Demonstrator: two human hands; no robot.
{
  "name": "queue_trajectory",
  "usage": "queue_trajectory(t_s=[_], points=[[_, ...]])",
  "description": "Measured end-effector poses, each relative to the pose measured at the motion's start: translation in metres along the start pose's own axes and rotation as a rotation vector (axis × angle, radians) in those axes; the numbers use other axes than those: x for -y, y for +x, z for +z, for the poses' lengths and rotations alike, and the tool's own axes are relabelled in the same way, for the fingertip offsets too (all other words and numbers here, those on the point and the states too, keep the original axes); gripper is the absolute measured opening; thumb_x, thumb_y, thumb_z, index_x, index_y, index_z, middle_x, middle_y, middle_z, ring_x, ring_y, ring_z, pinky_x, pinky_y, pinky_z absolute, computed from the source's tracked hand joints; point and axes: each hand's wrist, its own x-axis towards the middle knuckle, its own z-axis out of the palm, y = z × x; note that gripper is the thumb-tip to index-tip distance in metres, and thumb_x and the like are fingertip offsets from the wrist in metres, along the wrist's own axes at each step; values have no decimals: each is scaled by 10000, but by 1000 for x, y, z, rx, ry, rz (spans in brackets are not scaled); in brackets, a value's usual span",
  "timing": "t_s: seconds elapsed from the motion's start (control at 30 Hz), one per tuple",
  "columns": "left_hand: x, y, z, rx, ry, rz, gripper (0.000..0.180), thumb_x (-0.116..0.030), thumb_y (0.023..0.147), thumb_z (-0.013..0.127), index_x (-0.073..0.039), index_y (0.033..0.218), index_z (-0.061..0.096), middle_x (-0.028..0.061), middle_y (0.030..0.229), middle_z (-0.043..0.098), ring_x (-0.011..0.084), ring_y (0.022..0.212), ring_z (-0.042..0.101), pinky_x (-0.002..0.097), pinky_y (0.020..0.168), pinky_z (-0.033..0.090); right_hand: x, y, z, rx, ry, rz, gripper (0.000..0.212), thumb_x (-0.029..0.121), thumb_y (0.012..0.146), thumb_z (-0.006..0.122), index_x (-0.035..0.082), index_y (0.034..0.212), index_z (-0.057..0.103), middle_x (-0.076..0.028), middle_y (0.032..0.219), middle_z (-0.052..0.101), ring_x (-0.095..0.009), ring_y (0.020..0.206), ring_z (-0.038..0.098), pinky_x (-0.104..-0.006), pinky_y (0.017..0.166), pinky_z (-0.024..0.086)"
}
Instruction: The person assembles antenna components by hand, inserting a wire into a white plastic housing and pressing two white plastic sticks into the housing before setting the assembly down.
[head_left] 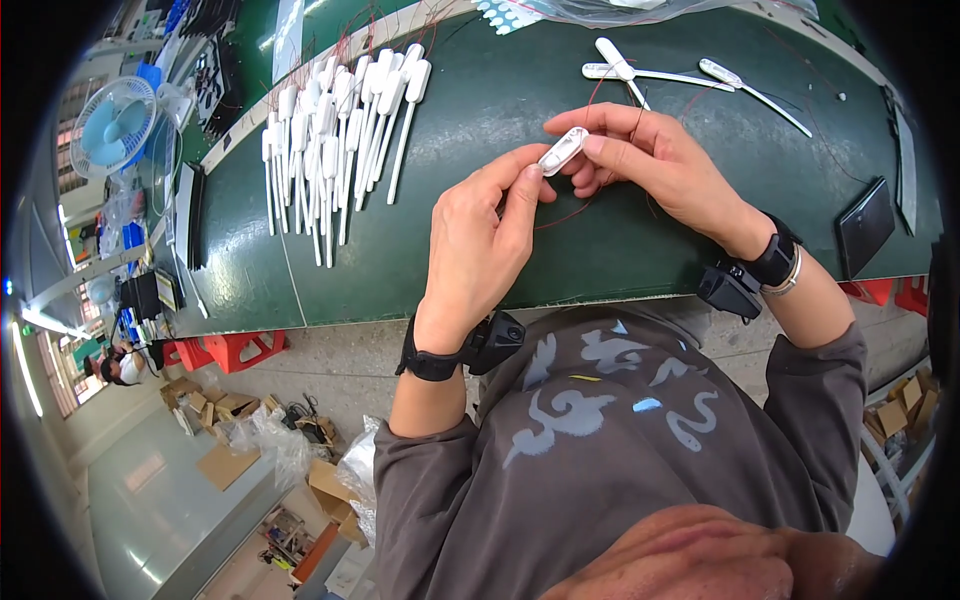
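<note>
A small white oval plastic shell [562, 152] is held above the green table, its hollow side facing up. My left hand [480, 225] pinches its near left end between thumb and fingertips. At its far right end, the thumb and fingers of my right hand [660, 155] close on it. Thin red wires run from around the shell and past the right fingers. Beyond the right hand lie a few white sticks with paddle-shaped heads, two of them crossed [614, 58] and another [755, 95] apart. What sits inside the shell is too small to make out.
Many similar white sticks [330, 130] with red wires lie bunched on the table [470, 110] to the left. A black flat object [866, 228] lies by the right edge. Plastic bags [640, 12] lie at the far edge. A fan [112, 125] stands far left; red stools [245, 350] sit below.
</note>
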Motion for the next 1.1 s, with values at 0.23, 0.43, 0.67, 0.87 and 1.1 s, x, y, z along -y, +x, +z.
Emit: queue_trajectory(t_s=[0.23, 0.43, 0.67, 0.87, 1.1], points=[[-1, 2, -2, 41, -24, -22, 224, -132, 1002, 572, -13, 1139, 704, 85, 762, 702, 149, 609, 608, 295, 588, 475, 3, -1, -4, 28, 9, 32, 417, 302, 1074, 492, 6, 1354, 580, -37, 1066, 671, -84, 914, 636, -245, 891, 531], [4, 5, -2, -7, 15, -6, 216, -123, 995, 573, -8, 1121, 706, 95, 773, 710, 185, 615, 630, 313, 602, 488, 3, 1, -8, -100, 4, 58, 439, 349, 1078, 479, 15, 1338, 596, -32, 1053, 663, -81, 904, 634, -232, 851, 530], [12, 6, -6, -186, 387, 193, 154, -100, 944, 628, -13, 1032, 720, 120, 853, 707, 290, 822, 663, 387, 738, 512, 15, -3, -18, -185, -148, 36, 468, 408, 1081, 456, 12, 1238, 651, 5, 918, 631, -50, 758, 588, -213, 713, 515], [16, -3, -9, -378, 546, 394, 118, -89, 869, 715, -38, 975, 725, 96, 913, 695, 294, 911, 630, 404, 793, 490, 22, -2, -23, -161, -250, 17, 450, 415, 1082, 454, 22, 1100, 674, 34, 769, 567, -26, 600, 458, -197, 564, 423], [12, -13, -8, -323, 553, 397, 149, -112, 826, 765, -49, 955, 726, 80, 915, 686, 280, 875, 616, 404, 786, 479, 18, 3, -18, -161, -31, -39, 398, 390, 1074, 488, 39, 1054, 673, 40, 756, 559, -22, 599, 454, -189, 548, 406]])
